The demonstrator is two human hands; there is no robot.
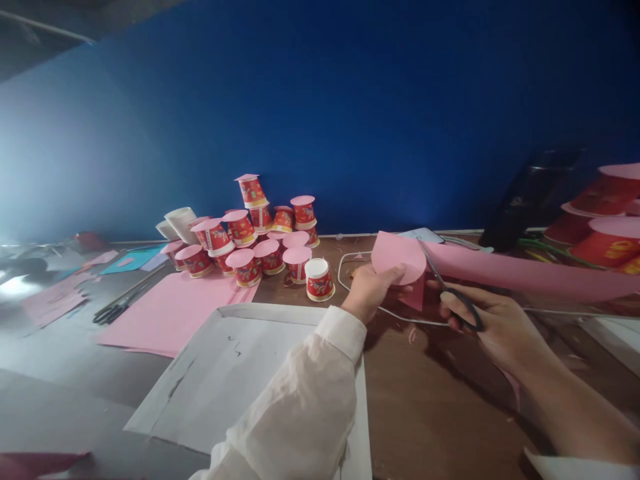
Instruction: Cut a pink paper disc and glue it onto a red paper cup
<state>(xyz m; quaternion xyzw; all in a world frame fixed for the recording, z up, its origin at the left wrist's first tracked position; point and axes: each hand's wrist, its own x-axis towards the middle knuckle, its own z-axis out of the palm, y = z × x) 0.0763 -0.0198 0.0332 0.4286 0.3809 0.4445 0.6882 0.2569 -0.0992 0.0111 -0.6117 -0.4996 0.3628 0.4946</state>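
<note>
My left hand (373, 288) pinches a piece of pink paper (397, 257) with a rounded lower edge, held above the brown table. My right hand (493, 320) grips black-handled scissors (466, 310), whose blades meet the right edge of that paper. A long pink paper strip (520, 270) stretches behind my right hand to the right. Left of my left hand, a red paper cup (320, 280) with a bare white top stands on the table. Beyond it are several red cups (247, 268) topped with pink paper, some stacked.
Pink sheets (165, 313) and a white board (220, 380) lie at the left. Another pair of scissors (117, 308) rests beside the sheets. A white cable (415, 321) loops across the brown table (425, 413). Larger red cups (605, 200) are stacked at the far right.
</note>
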